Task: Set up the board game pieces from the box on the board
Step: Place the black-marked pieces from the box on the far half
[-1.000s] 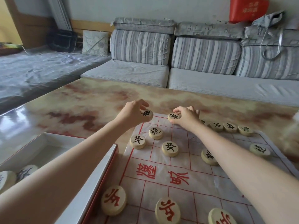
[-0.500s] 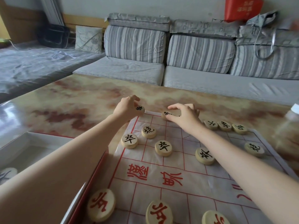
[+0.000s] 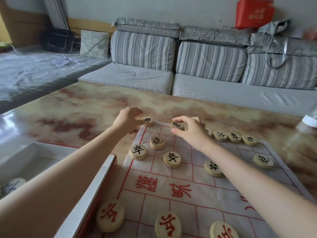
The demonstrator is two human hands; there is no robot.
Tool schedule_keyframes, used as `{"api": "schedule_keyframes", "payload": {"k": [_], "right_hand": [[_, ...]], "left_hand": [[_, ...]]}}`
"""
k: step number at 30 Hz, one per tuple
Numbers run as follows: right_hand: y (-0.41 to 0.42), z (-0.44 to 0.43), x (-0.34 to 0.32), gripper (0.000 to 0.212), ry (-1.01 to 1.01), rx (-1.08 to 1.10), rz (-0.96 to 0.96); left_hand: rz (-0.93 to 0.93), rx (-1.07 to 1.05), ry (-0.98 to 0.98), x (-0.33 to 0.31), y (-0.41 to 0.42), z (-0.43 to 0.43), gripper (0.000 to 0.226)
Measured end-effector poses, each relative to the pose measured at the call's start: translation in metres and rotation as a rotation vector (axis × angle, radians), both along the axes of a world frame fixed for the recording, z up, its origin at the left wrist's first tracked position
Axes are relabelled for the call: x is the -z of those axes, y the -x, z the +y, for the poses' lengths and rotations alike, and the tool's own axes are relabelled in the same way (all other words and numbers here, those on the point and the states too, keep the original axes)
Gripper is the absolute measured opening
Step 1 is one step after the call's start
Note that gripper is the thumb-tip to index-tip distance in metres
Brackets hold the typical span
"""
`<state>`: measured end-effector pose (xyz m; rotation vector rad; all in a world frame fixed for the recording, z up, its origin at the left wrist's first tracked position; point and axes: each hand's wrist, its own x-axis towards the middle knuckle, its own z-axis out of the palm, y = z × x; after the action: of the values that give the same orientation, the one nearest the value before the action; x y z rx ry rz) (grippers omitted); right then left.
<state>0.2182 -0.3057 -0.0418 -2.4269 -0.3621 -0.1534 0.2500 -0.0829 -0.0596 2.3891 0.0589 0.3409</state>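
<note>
A white sheet board [image 3: 202, 191] with red grid lines lies on the marbled table. My left hand [image 3: 127, 118] pinches a black-marked wooden piece [image 3: 148, 121] that rests on the board's far left corner. My right hand [image 3: 190, 130] grips another black-marked piece [image 3: 178, 125] on the far row. Several black-marked pieces stand on the far half, among them two round ones [image 3: 138, 152] [image 3: 172, 159]. Red-marked pieces [image 3: 110, 215] [image 3: 168, 225] sit along the near edge. The open white box [image 3: 96, 191] lies to the left, with a piece [image 3: 12, 185] inside.
A clear plastic bottle [image 3: 301, 146] with a white cap stands blurred at the right edge of the table. Grey striped sofa cushions [image 3: 142, 50] run behind the table. The marbled table top [image 3: 82, 109] extends beyond the board to the far left.
My left hand has brought its piece down onto the board's far left corner. My right hand has kept its piece on the far row. The camera view has shifted slightly.
</note>
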Motion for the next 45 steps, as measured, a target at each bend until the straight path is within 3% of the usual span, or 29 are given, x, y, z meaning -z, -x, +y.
{"api": "schedule_keyframes", "payload": {"k": [9,14,17,24,29,33,39,45], "right_hand": [[0.048,0.047,-0.021,0.038,-0.131,-0.185,0.103],[0.104,0.087,-0.031,0.036,-0.094,-0.36,0.188],[0.132,0.116,-0.032,0.037,-0.059,-0.446,0.221],[0.172,0.19,-0.022,0.051,0.006,-0.534,0.287],[0.182,0.227,-0.014,0.056,0.041,-0.526,0.27],[0.178,0.245,-0.006,0.061,0.067,-0.521,0.27],[0.169,0.264,0.015,0.057,0.102,-0.508,0.248],[0.163,0.255,0.019,0.042,0.037,-0.441,0.198]], "left_hand": [[-0.087,0.056,-0.007,-0.044,0.08,0.059,0.019],[0.036,0.082,-0.088,-0.042,0.159,0.104,0.009],[0.118,0.082,-0.154,-0.036,0.197,0.126,0.025],[0.158,-0.069,-0.257,-0.027,0.259,0.175,0.011],[0.193,-0.066,-0.353,-0.026,0.27,0.185,0.036],[0.199,-0.078,-0.546,-0.023,0.271,0.183,0.045],[0.168,-0.118,-0.582,-0.016,0.268,0.179,0.043],[0.075,-0.14,-0.389,-0.009,0.27,0.181,0.048]]}}
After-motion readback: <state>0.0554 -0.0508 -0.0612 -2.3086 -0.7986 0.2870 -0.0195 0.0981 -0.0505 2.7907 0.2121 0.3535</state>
